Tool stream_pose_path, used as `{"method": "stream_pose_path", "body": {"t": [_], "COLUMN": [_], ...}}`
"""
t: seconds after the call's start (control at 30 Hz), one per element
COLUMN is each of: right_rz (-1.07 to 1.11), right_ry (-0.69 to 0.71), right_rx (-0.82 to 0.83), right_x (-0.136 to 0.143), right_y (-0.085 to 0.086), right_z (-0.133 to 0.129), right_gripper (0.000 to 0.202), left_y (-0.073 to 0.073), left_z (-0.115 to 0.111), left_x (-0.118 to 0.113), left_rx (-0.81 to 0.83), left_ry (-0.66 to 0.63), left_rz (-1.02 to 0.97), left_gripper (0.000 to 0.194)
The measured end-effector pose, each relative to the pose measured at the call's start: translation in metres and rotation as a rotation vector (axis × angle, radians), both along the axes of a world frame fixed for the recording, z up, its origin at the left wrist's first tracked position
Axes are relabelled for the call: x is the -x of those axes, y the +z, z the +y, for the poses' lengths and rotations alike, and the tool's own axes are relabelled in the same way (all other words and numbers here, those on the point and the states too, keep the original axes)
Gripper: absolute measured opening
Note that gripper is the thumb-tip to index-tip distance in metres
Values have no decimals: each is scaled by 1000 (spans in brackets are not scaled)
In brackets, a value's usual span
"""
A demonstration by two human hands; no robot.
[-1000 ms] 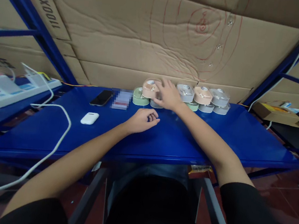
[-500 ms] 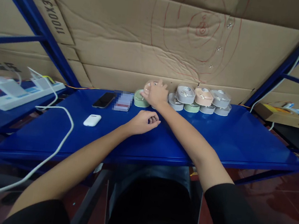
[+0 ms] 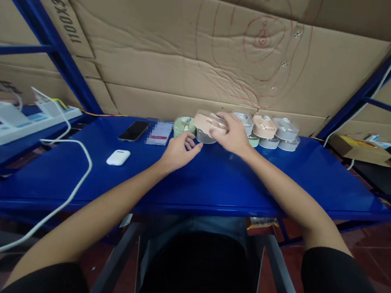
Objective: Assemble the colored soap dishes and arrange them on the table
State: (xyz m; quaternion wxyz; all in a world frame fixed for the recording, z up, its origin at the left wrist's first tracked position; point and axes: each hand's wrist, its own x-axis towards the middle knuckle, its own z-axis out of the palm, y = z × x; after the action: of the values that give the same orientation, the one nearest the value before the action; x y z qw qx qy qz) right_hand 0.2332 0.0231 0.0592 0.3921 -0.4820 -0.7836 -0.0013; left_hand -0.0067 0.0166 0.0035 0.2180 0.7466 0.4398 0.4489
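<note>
Peach case [image 3: 209, 121]: smooth plastic, matt sheen. Table [image 3: 285, 177]: painted blue metal, glossy, reflective. Backing wall [image 3: 165, 51]: brown corrugated cardboard, matt, creased. Earbud box [image 3: 118, 157]: white glossy plastic. Phone [image 3: 133, 130]: black glossy glass. Cable [image 3: 78, 184]: white smooth plastic.

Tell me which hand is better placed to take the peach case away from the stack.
The right hand, probably: its fingers lie over the peach case and grip it. The left hand rests on the blue shelf just below, half open and holding nothing.
</note>
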Motion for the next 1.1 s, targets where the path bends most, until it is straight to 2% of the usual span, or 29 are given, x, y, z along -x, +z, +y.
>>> {"method": "stream_pose_path", "body": {"t": [0.1,0.23,0.33,0.43,0.63,0.77,0.83,0.93,1.0,1.1], "right_rz": [-17,-47,-104,-174,-173,-133,-111,-102,-119,-185], "right_ry": [217,355,440,485,346,379,380,299,223,158], "right_rx": [-17,66,146,227,291,267,255,269,322,437], "right_x": [-33,-46,-44,-42,-35,-39,-49,-72,-87,-103], "right_y": [-21,-48,-56,-56,-49,-42,-38,-31,-26,-22], "right_z": [-27,-46,-45,-42,-50,-49,-44,-33,-27,-21], "right_gripper": [69,71,85,104,113,104,99,94,92,86], "left_y": [-4,-8,-12,-14,-12,-7,-4,1,5,7], "left_z": [7,8,6,4,-3,-8,-8,-4,-1,2], "left_x": [5,8,7,6,1,-1,0,7,11,16], "left_rx": [15,107,143,127,83,101,93,86,96,101], "left_ry": [-57,-283,-401,-414,-375,-413,-379,-326,-337,-364], "left_rz": [-93,-62,54,123,170,221,245,323,399,501], "left_gripper": [51,72,104,122,124,123,124,118,111,113]}}
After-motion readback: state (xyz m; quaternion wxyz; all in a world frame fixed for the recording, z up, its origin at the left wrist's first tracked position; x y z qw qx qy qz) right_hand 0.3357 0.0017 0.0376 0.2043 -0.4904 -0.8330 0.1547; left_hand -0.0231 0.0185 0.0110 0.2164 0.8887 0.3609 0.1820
